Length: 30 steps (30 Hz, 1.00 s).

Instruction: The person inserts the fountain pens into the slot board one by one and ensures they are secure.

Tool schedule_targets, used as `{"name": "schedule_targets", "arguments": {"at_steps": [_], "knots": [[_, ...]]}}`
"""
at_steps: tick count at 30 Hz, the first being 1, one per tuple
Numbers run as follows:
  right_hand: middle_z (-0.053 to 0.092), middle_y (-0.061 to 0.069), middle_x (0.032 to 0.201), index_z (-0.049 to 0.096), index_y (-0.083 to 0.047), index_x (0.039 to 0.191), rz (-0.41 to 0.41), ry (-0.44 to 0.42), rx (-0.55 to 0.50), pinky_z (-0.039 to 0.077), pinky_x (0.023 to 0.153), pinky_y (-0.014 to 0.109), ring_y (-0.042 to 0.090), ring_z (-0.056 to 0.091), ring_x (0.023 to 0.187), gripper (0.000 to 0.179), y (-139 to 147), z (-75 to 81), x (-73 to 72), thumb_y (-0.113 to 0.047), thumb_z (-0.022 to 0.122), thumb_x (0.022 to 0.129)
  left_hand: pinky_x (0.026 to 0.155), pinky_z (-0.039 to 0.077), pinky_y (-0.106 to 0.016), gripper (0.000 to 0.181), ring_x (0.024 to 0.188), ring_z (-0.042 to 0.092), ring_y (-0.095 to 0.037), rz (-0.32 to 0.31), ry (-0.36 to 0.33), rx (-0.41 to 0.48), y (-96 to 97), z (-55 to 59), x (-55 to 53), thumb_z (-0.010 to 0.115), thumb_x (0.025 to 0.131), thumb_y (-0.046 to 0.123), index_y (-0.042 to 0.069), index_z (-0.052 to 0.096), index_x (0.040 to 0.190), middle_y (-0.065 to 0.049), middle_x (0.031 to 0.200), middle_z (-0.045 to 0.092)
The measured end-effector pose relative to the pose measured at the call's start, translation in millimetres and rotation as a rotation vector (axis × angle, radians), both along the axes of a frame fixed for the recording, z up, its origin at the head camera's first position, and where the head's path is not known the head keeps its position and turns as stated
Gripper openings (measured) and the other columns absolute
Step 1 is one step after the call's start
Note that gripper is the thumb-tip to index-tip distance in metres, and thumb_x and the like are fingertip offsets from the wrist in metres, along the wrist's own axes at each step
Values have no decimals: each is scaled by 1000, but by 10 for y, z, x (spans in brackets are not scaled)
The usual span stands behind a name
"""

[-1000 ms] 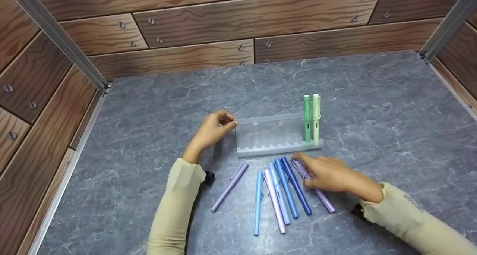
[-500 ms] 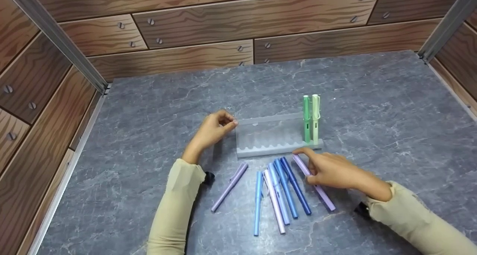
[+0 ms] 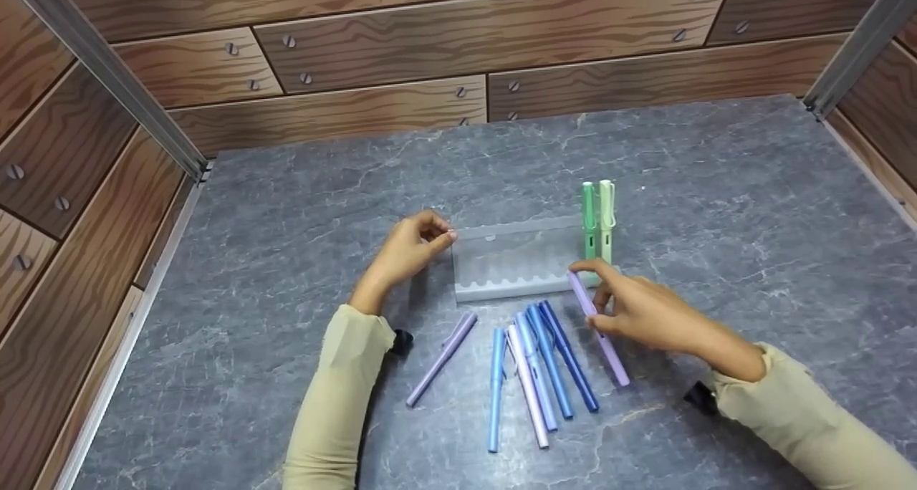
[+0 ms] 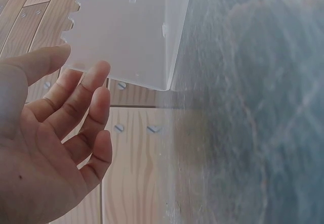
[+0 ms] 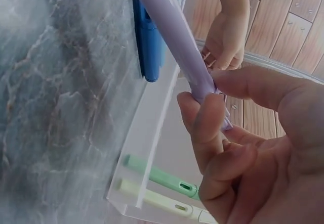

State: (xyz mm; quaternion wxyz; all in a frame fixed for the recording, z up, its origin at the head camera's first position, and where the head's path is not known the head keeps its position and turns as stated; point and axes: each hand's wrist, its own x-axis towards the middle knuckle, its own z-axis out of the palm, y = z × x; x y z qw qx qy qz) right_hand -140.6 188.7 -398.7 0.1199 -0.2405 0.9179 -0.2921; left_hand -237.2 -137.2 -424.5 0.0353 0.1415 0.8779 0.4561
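Note:
My right hand (image 3: pixel 648 314) pinches a lilac pen (image 3: pixel 611 357) between thumb and fingers; it slants in front of the rack's right end. A clear pen rack (image 3: pixel 512 290) with a notched ledge stands on the table. My left hand (image 3: pixel 405 252) holds the rack's upper left corner, thumb at the edge in the left wrist view. In the rack's right end stand a green pen (image 3: pixel 589 214) and a pale green pen (image 3: pixel 607 210), their lower parts partly hidden by my right hand. The right wrist view shows the lilac pen (image 5: pixel 177 37) close up.
In front of the rack lie a dark blue pen (image 3: pixel 569 357), several lighter blue and pale lilac pens such as the light blue pen (image 3: pixel 496 390), and a separate purple pen (image 3: pixel 442 359) to the left. Wood-patterned walls (image 3: pixel 372 53) enclose the grey marbled table (image 3: pixel 286 225).
My right hand has lifted the lilac pen off the table and moved it up toward the rack's right end. My left hand has stayed at the rack's corner.

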Motion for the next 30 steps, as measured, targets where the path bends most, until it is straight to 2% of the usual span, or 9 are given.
{"name": "schedule_targets", "arguments": {"at_steps": [11,21,30], "knots": [[70,5,87,36,-12,141,-73,18,-76,46,52,24,8,58,62,64,-5,70,-54,-9,69,86,69,44,-25,18,84,59,-17,-6,-34,0,-7,8,0,65,93,24,7,65,99,-5,91,68],[71,7,88,39,-14,140,-119,140,-122,45,49,23,7,59,62,64,-25,109,-115,-8,72,85,67,43,-24,18,81,58,-15,1,-27,-5,-5,8,3,66,92,23,6,65,98,-6,89,68],[71,10,88,40,-13,141,-141,214,-152,44,49,23,10,57,61,67,-32,138,-186,-4,72,83,66,43,-23,18,80,57,-14,0,-37,5,-11,11,5,67,91,22,6,65,98,-5,89,67]]}}
